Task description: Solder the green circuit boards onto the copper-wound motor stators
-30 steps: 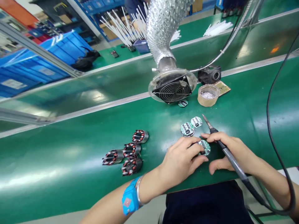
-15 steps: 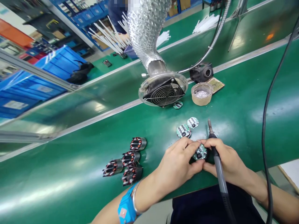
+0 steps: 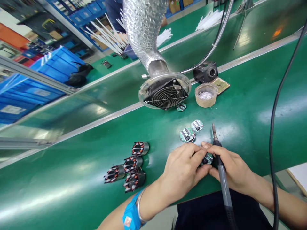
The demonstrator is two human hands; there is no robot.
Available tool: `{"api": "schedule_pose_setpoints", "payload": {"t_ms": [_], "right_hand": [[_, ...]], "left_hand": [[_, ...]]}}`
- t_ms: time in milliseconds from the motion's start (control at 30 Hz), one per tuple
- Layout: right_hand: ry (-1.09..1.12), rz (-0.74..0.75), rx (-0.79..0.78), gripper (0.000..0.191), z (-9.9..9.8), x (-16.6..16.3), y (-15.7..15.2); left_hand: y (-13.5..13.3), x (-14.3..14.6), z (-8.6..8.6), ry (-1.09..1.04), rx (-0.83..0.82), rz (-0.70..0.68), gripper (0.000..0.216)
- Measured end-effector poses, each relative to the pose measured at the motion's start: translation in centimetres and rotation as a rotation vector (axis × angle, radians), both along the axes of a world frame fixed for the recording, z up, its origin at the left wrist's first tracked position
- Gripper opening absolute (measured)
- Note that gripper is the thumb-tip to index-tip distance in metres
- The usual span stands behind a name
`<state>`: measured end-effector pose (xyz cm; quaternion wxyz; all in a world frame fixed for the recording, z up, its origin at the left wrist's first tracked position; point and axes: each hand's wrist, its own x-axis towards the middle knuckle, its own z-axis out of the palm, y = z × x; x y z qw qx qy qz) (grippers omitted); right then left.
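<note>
My left hand [image 3: 183, 169] and my right hand [image 3: 229, 166] meet over a small round green circuit board [image 3: 207, 158], both pinching it just above the green bench [image 3: 72, 166]. A black soldering iron [image 3: 220, 166] lies across my right hand, tip pointing away from me. Two more round boards [image 3: 187, 135] [image 3: 197, 125] lie just beyond my fingers. Several wound motor stators [image 3: 130, 164] sit in a cluster left of my left hand. A blue strap [image 3: 131, 213] circles my left wrist.
A fume extractor fan [image 3: 166, 92] on a foil duct [image 3: 144, 28] stands behind the boards, with another small board [image 3: 181, 107] below it. A tub of solder scraps [image 3: 205, 95] and a black stand [image 3: 205, 72] sit to its right. Blue crates [image 3: 33, 83] lie far left.
My right hand turned the iron from slanting across the bench to pointing away and closed in on the board with my left hand, which now covers more of it.
</note>
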<state>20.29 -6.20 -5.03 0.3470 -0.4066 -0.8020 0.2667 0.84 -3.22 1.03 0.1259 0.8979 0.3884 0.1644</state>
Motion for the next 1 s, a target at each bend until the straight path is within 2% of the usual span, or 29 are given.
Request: {"api": "schedule_pose_setpoints", "payload": {"t_ms": [167,367,500,567,633,700,833,1000], "right_hand": [[-0.053,-0.009,0.107,0.059,0.0,0.0,-0.3],[-0.107,-0.039,0.218,0.064,0.1,-0.6,-0.4],[-0.06,-0.135,0.165,0.059,0.3,-0.6,-0.3],[-0.026,-0.188,0.079,0.053,0.5,-0.4,-0.3],[0.022,-0.217,-0.026,0.05,0.7,-0.1,-0.2],[0.097,-0.217,-0.091,0.051,0.7,0.2,-0.2],[0.222,-0.168,-0.086,0.05,0.3,0.5,-0.3],[0.21,-0.129,-0.068,0.05,-0.1,0.6,-0.3]], "left_hand": [[-0.3,0.7,0.5,0.067,-0.068,0.048,0.028],[-0.6,0.2,-1.3,-0.147,-0.055,0.044,0.03],[-0.6,-1.1,-2.3,-0.404,-0.225,0.092,0.067],[-0.8,-1.5,-2.7,-0.511,-0.37,0.145,0.075],[-0.9,-1.6,-3.0,-0.616,-0.491,0.182,0.06],[-1.1,-1.4,-3.2,-0.721,-0.528,0.185,0.044],[-1.1,-0.7,-3.3,-0.856,-0.493,0.192,0.032],[-1.3,-0.5,-3.1,-0.949,-0.48,0.238,0.012]]}}
